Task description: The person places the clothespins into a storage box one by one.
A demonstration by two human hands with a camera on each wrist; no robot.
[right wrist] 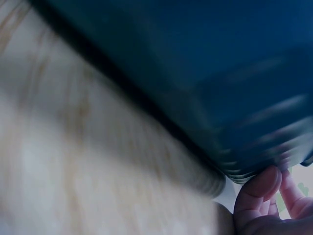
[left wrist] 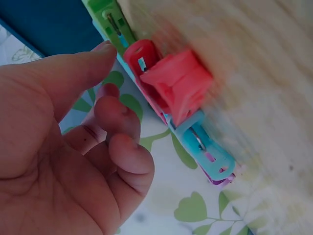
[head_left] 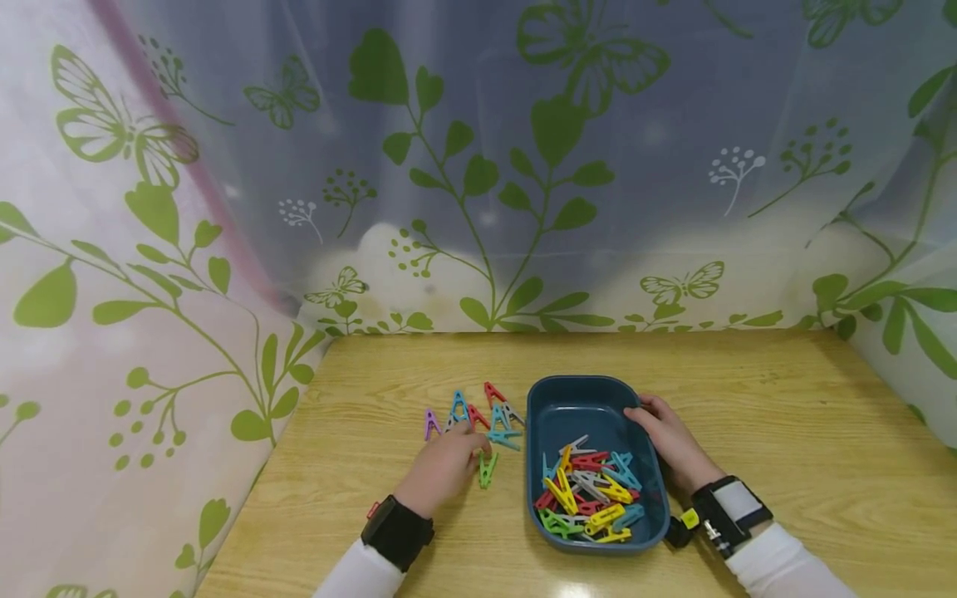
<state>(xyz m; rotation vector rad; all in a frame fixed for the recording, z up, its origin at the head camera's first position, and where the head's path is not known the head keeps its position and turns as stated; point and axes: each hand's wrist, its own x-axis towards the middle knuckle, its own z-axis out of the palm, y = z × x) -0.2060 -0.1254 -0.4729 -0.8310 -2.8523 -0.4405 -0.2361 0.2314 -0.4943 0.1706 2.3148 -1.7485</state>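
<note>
My left hand (head_left: 443,467) is over the table left of the tub. Its fingers are loosely bent with nothing between them. Close to its fingertips lies a green clothespin (head_left: 488,471); in the left wrist view the thumb tip overlaps that green clothespin (left wrist: 111,24). Beyond the hand are more loose clothespins: a purple one (head_left: 431,423), a blue one (head_left: 459,405) and a red one (head_left: 493,394). My right hand (head_left: 673,440) grips the right side of a dark blue tub (head_left: 583,384), thumb over the rim. Many-coloured clothespins (head_left: 591,486) are heaped in the tub's near part.
The wood-grain table (head_left: 807,465) meets a leaf-and-butterfly patterned curtain (head_left: 478,249) at the back and on both sides. A small black object with a yellow face (head_left: 689,519) sits by the right wrist strap, close to the tub's near right corner.
</note>
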